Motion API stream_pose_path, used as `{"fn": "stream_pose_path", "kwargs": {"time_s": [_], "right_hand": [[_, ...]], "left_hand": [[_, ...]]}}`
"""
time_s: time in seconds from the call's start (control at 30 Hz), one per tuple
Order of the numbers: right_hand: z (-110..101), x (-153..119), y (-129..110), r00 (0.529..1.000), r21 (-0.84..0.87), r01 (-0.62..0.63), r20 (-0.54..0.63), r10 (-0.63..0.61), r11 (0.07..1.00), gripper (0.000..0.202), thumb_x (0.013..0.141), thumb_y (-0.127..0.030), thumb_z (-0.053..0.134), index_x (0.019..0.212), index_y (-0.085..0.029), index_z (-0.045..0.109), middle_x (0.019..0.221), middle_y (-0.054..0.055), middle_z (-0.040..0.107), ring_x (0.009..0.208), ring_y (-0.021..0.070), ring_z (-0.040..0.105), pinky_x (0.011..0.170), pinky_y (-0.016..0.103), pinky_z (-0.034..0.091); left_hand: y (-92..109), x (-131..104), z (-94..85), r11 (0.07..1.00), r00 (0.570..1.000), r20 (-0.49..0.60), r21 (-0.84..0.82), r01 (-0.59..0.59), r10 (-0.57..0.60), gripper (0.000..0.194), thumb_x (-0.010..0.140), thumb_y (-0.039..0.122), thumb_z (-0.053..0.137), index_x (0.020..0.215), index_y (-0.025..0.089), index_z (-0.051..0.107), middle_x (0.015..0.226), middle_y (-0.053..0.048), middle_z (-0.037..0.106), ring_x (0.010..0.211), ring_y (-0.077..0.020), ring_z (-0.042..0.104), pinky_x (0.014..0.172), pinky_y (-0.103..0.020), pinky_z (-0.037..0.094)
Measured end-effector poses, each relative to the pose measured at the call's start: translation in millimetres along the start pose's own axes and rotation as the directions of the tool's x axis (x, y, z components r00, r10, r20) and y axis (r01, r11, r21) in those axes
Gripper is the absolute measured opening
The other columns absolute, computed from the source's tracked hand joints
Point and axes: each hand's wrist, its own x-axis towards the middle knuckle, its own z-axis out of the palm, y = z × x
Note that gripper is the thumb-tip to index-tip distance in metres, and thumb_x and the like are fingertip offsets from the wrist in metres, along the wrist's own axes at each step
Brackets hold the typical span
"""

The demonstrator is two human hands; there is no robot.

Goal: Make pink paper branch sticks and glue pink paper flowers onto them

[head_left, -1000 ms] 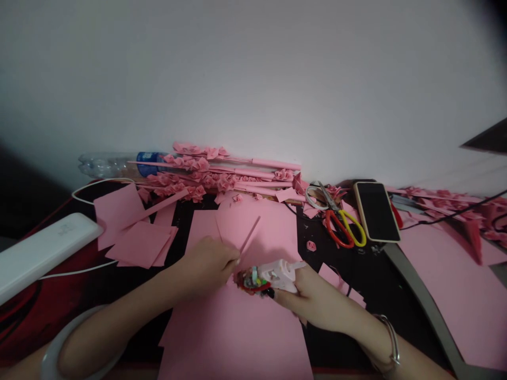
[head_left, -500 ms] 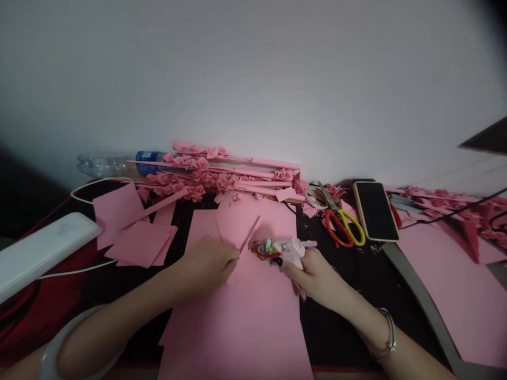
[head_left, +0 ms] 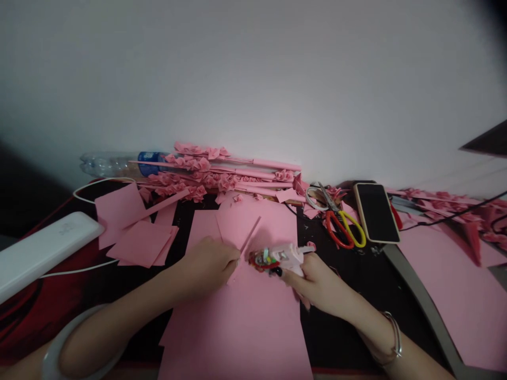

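Over the pink paper sheets (head_left: 261, 327), my left hand (head_left: 209, 266) is closed on a thin pink paper strip (head_left: 251, 233) that slants up and to the right from its fingers. My right hand (head_left: 317, 279) is wrapped round a white glue gun (head_left: 283, 255). The gun's nozzle end, covered with red and green bits, points left, close to the left hand's fingertips. The exact nozzle tip is hard to make out. Small pink paper flowers (head_left: 237, 198) lie at the far edge of the sheets.
Pink paper flower stems (head_left: 222, 179) and a plastic bottle (head_left: 106, 164) lie along the wall. Scissors (head_left: 344, 228) and a phone (head_left: 377, 212) are at right. At left are pink squares (head_left: 140, 243), a white power strip (head_left: 47, 248) and a cable. More pink sheets (head_left: 447, 290) lie far right.
My right hand has moved the glue gun slightly down and left, nearer my left hand. A small pink piece behind the gun now shows. My left hand keeps its place.
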Motion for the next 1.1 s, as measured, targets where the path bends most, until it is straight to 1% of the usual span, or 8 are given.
{"fn": "stream_pose_path", "kwargs": {"time_s": [0.1, 0.17, 0.37, 0.53, 0.7, 0.87, 1.03, 1.1], "right_hand": [[-4.5, 5.5, 5.1, 0.994, -0.045, 0.01, -0.108, -0.015, 0.999, 0.037, 0.091, -0.025, 0.043, 0.054, -0.022, 0.04, 0.037, -0.005, 0.047, 0.036, 0.01, 0.049, 0.043, 0.021, 0.037], [-6.7, 7.4, 7.0, 0.991, -0.05, 0.023, -0.131, -0.03, 0.998, 0.038, 0.091, -0.024, 0.043, 0.053, -0.022, 0.039, 0.038, -0.004, 0.047, 0.036, 0.0097, 0.049, 0.044, 0.022, 0.038], [-2.7, 3.3, 3.6, 0.999, 0.038, -0.002, 0.036, 0.001, 0.999, 0.034, 0.092, -0.028, 0.042, 0.058, -0.021, 0.044, 0.039, -0.005, 0.048, 0.036, 0.01, 0.049, 0.039, 0.02, 0.035], [-4.4, 5.4, 4.5, 0.996, -0.02, 0.006, -0.084, -0.008, 1.0, 0.038, 0.091, -0.025, 0.041, 0.054, -0.022, 0.039, 0.037, -0.004, 0.047, 0.036, 0.0101, 0.05, 0.044, 0.021, 0.038], [-3.4, 2.1, 3.0, 0.998, 0.036, 0.024, 0.063, -0.026, 0.999, 0.031, 0.091, -0.026, 0.044, 0.061, -0.021, 0.043, 0.04, -0.006, 0.046, 0.036, 0.0096, 0.047, 0.039, 0.02, 0.033], [-1.5, 2.1, 1.5, 0.998, -0.023, 0.032, -0.059, -0.034, 0.999, 0.033, 0.091, -0.023, 0.043, 0.058, -0.021, 0.04, 0.039, -0.006, 0.044, 0.037, 0.0089, 0.047, 0.043, 0.021, 0.033], [-1.0, 0.6, 1.9, 0.997, 0.023, 0.053, 0.051, -0.055, 0.998, 0.029, 0.091, -0.022, 0.044, 0.062, -0.021, 0.044, 0.041, -0.007, 0.044, 0.037, 0.0082, 0.044, 0.042, 0.021, 0.031], [-1.3, 0.6, 2.2, 0.999, 0.002, 0.039, 0.003, -0.039, 0.999, 0.031, 0.091, -0.022, 0.043, 0.06, -0.021, 0.042, 0.041, -0.007, 0.043, 0.038, 0.0086, 0.044, 0.042, 0.021, 0.031]], "left_hand": [[0.5, -0.9, 0.1, 1.0, 1.0, 0.003, -0.009, 0.007, -0.007, 0.028, 0.087, 0.017, 0.038, 0.062, 0.017, 0.049, 0.066, -0.002, 0.057, 0.061, -0.0151, 0.046, 0.059, -0.03, 0.024], [0.6, -1.3, 0.2, 1.0, 1.0, 0.01, -0.013, 0.011, -0.011, 0.028, 0.087, 0.017, 0.038, 0.062, 0.017, 0.049, 0.066, -0.002, 0.057, 0.061, -0.015, 0.046, 0.059, -0.03, 0.024], [-1.2, -1.2, 1.4, 1.0, 1.0, -0.014, -0.007, -0.004, 0.004, 0.027, 0.087, 0.018, 0.038, 0.062, 0.018, 0.047, 0.065, -0.001, 0.056, 0.061, -0.0152, 0.045, 0.059, -0.031, 0.023], [-1.7, -1.0, 2.7, 1.0, 1.0, 0.006, 0.006, -0.001, 0.001, 0.027, 0.087, 0.017, 0.037, 0.062, 0.018, 0.046, 0.067, -0.002, 0.056, 0.061, -0.0153, 0.044, 0.059, -0.031, 0.023], [-2.3, 0.2, 2.9, 1.0, 1.0, 0.004, 0.021, -0.001, 0.001, 0.026, 0.087, 0.019, 0.037, 0.063, 0.018, 0.045, 0.067, -0.002, 0.056, 0.061, -0.0157, 0.044, 0.059, -0.031, 0.022], [-2.0, 0.1, 1.9, 1.0, 1.0, -0.002, 0.008, -0.001, 0.001, 0.028, 0.089, 0.019, 0.036, 0.062, 0.018, 0.044, 0.065, -0.001, 0.055, 0.06, -0.0151, 0.044, 0.058, -0.031, 0.023], [0.3, -0.7, 0.1, 1.0, 1.0, -0.001, 0.023, 0.001, -0.001, 0.027, 0.088, 0.018, 0.037, 0.062, 0.018, 0.046, 0.067, -0.002, 0.057, 0.062, -0.0162, 0.046, 0.06, -0.031, 0.025], [1.0, -1.0, -0.6, 1.0, 1.0, 0.0, 0.02, 0.004, -0.004, 0.027, 0.088, 0.018, 0.037, 0.062, 0.018, 0.046, 0.067, -0.002, 0.058, 0.062, -0.0163, 0.046, 0.059, -0.031, 0.025]]}}
